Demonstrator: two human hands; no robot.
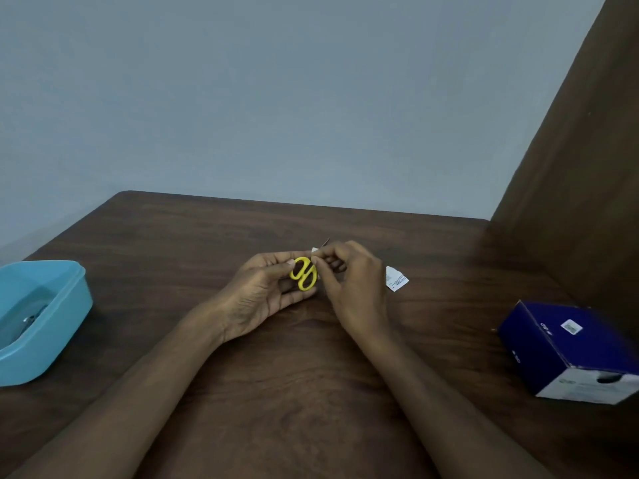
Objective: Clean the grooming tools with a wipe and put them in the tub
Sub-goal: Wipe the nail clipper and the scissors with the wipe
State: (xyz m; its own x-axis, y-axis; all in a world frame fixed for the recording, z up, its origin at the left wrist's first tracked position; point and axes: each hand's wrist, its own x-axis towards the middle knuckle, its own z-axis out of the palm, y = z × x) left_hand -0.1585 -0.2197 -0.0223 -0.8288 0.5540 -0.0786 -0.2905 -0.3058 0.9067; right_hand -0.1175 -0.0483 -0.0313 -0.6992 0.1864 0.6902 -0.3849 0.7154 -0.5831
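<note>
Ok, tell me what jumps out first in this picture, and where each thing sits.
Mid-table, small yellow-handled scissors stand out: the left hand holds the handles while the right hand pinches a white wipe at the blades. A light blue tub sits at the table's left edge with something metal inside, and a dark blue box sits at the right, a torn white packet nearer the hands.

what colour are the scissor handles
Yellow, on the small scissors the left hand holds; the head view shows it.

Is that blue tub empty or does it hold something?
Not empty: a metal tool lies inside the blue tub. What kind of tool, I cannot tell.
</note>
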